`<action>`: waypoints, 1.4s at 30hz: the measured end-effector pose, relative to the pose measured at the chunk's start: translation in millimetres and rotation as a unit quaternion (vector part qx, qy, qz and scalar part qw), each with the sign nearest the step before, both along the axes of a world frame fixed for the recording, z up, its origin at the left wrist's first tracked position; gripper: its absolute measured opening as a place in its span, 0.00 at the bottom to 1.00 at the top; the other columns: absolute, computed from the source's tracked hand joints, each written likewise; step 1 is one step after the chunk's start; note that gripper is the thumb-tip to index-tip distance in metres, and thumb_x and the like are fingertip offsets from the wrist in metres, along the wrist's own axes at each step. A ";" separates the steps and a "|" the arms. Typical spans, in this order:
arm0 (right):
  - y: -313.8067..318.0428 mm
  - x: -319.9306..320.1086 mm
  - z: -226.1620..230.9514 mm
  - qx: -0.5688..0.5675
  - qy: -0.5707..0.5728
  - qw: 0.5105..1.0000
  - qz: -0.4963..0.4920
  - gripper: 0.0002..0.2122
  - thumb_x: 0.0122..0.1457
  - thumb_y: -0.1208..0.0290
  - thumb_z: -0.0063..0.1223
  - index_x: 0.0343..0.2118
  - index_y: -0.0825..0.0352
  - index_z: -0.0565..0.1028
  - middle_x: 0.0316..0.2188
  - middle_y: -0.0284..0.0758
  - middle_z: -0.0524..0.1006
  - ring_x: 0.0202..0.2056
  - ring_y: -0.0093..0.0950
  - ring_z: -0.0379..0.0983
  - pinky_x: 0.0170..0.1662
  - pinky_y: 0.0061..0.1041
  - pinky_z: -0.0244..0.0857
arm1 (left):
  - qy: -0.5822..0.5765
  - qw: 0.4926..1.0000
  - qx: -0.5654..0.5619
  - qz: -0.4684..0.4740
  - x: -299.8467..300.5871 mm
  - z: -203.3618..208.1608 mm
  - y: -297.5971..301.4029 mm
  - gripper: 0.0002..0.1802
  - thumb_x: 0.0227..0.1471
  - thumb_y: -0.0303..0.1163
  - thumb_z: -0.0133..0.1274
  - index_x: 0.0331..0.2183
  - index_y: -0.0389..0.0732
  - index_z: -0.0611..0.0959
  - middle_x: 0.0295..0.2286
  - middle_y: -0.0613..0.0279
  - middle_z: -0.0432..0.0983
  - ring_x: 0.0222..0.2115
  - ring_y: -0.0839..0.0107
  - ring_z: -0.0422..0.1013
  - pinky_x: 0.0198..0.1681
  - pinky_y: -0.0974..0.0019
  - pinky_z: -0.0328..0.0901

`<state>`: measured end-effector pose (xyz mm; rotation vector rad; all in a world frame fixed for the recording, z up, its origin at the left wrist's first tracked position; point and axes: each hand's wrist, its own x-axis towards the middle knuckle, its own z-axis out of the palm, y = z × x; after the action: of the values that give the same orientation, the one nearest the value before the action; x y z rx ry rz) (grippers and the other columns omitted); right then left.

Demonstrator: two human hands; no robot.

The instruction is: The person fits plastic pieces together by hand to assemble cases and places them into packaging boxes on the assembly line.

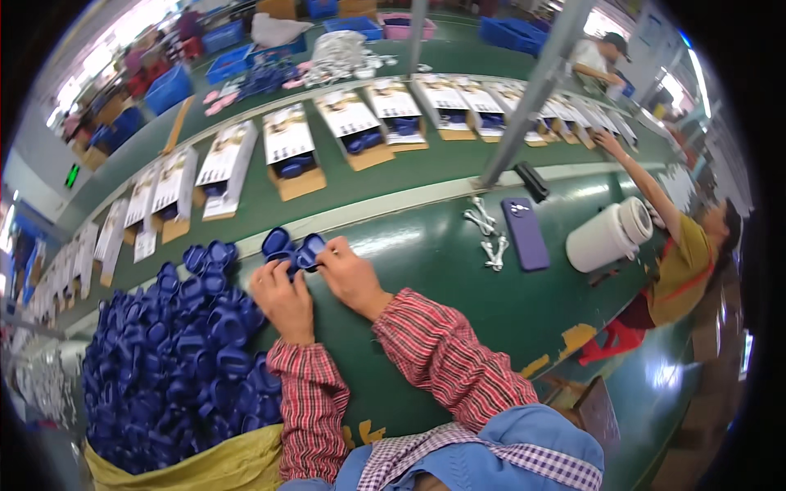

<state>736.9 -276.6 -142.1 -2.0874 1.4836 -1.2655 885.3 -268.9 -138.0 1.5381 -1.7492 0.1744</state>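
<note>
Yellow cloth (192, 465) bunched at the tabletop's near left corner. Red checked sleeves (442, 344) over the near edge of the green tabletop (442, 311). Heap of dark blue moulded pieces (184, 352) spread across the left end, running up toward the far edge.

Left hand (284, 301): fingers bent, tips at the blue pieces beside the heap; whether it grips one, cannot tell. Right hand (352, 277): thumb and forefinger pinching the rim of a hollow blue piece (309, 250), near the far edge. Another blue piece (277, 240) just left of it.

Farther right: white cables (481, 217) in two bundles, purple phone (526, 235) just beside them, white jug (607, 236) toward the right end, black case (532, 181) at the far edge.

Past the pale rail (385, 204), green belt (360, 184) with a row of open cartons (286, 143), blue pieces showing in several. At right, a person in an olive top (686, 278), arm stretched to the cartons. Beyond the belt, white heap (337, 56) and blue crates (514, 35).
</note>
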 end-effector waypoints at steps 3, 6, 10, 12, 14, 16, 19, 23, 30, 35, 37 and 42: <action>1.1 7.8 6.2 -0.009 -0.001 1.000 0.004 0.08 0.56 0.75 0.60 0.37 0.64 0.75 0.39 0.37 0.71 0.33 0.41 0.76 0.32 0.38 0.72 | -0.001 1.000 -0.019 0.020 5.9 4.3 3.0 0.14 0.45 0.28 0.63 0.37 0.40 0.81 0.41 0.56 0.74 0.49 0.53 0.66 0.55 0.53 0.60; -2.0 9.3 6.8 -0.013 -0.019 1.000 0.021 0.06 0.56 0.75 0.59 0.36 0.64 0.75 0.38 0.38 0.70 0.33 0.42 0.76 0.32 0.38 0.72 | 0.009 0.999 -0.011 0.029 7.6 8.2 3.7 0.13 0.44 0.27 0.63 0.36 0.40 0.81 0.41 0.57 0.74 0.48 0.54 0.66 0.54 0.53 0.60; -12.2 9.7 7.9 -0.027 -0.039 0.999 0.025 0.05 0.56 0.75 0.60 0.35 0.64 0.77 0.39 0.38 0.71 0.33 0.43 0.76 0.34 0.38 0.71 | 0.029 0.999 -0.004 0.023 6.8 3.4 -0.2 0.12 0.45 0.27 0.62 0.36 0.40 0.81 0.41 0.59 0.74 0.49 0.54 0.66 0.54 0.52 0.61; -25.7 16.0 15.0 -0.047 -0.053 0.997 0.037 0.05 0.55 0.77 0.60 0.34 0.67 0.77 0.36 0.39 0.72 0.34 0.40 0.75 0.35 0.35 0.70 | 0.041 0.999 0.001 0.020 7.9 3.0 -0.3 0.12 0.45 0.28 0.62 0.36 0.40 0.81 0.41 0.59 0.74 0.50 0.53 0.65 0.54 0.52 0.60; -47.5 22.1 22.1 -0.073 -0.041 0.995 0.047 0.05 0.55 0.79 0.60 0.33 0.69 0.77 0.35 0.40 0.71 0.33 0.37 0.74 0.35 0.31 0.70 | 0.050 0.999 0.012 0.017 7.7 3.6 0.1 0.13 0.46 0.28 0.62 0.36 0.40 0.80 0.42 0.59 0.73 0.50 0.53 0.65 0.54 0.51 0.60; -73.8 33.1 35.0 -0.051 -0.033 0.995 0.073 0.04 0.56 0.76 0.59 0.33 0.66 0.77 0.36 0.39 0.72 0.34 0.42 0.75 0.34 0.37 0.70 | 0.058 0.998 0.018 0.014 9.2 5.3 1.0 0.13 0.45 0.27 0.62 0.36 0.39 0.80 0.42 0.58 0.73 0.51 0.52 0.65 0.54 0.51 0.60; -118.3 59.4 48.4 -0.057 -0.020 0.992 0.113 0.04 0.55 0.74 0.59 0.33 0.66 0.77 0.36 0.38 0.72 0.34 0.41 0.75 0.35 0.37 0.69 | 0.064 0.998 0.021 0.009 10.8 7.7 2.1 0.13 0.46 0.27 0.62 0.37 0.38 0.80 0.43 0.56 0.72 0.52 0.52 0.64 0.54 0.49 0.60; -164.7 102.1 49.6 -0.097 0.043 0.983 0.148 0.05 0.55 0.71 0.61 0.32 0.63 0.77 0.35 0.37 0.72 0.35 0.41 0.75 0.36 0.39 0.70 | 0.080 0.996 0.030 0.004 12.4 5.6 3.6 0.13 0.46 0.26 0.61 0.37 0.36 0.80 0.43 0.55 0.72 0.52 0.51 0.64 0.53 0.49 0.60; -223.8 139.6 39.8 -0.089 0.159 0.983 0.020 0.06 0.58 0.68 0.57 0.36 0.62 0.79 0.39 0.38 0.73 0.37 0.41 0.76 0.38 0.40 0.72 | 0.091 0.995 0.033 -0.002 17.0 3.6 3.9 0.12 0.46 0.25 0.60 0.37 0.36 0.81 0.43 0.54 0.72 0.52 0.52 0.64 0.53 0.48 0.60; -224.4 109.9 19.4 -0.107 0.037 0.993 0.037 0.11 0.56 0.73 0.57 0.42 0.66 0.76 0.41 0.42 0.71 0.39 0.46 0.74 0.42 0.40 0.70 | 0.087 0.996 0.030 -0.013 12.6 2.6 -6.5 0.12 0.45 0.27 0.61 0.36 0.37 0.81 0.43 0.56 0.72 0.51 0.52 0.65 0.54 0.50 0.60; -206.1 93.4 3.9 -0.186 -0.040 0.975 0.119 0.09 0.52 0.75 0.59 0.37 0.69 0.77 0.35 0.44 0.73 0.40 0.44 0.71 0.43 0.38 0.68 | 0.098 0.994 0.037 -0.029 12.0 2.3 -8.8 0.12 0.44 0.28 0.62 0.34 0.39 0.80 0.43 0.56 0.72 0.51 0.53 0.66 0.55 0.50 0.60; -136.1 43.9 -9.9 -0.119 -0.167 0.978 0.041 0.08 0.54 0.71 0.60 0.31 0.70 0.75 0.31 0.40 0.73 0.36 0.40 0.71 0.40 0.38 0.67 | 0.034 0.999 0.026 -0.029 24.8 -0.3 -10.1 0.10 0.49 0.31 0.59 0.35 0.37 0.81 0.39 0.49 0.77 0.47 0.50 0.69 0.54 0.49 0.61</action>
<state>780.9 -412.8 -151.9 -1.9246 1.1360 -1.7315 910.1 -279.1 -138.3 1.5105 -1.7538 0.0477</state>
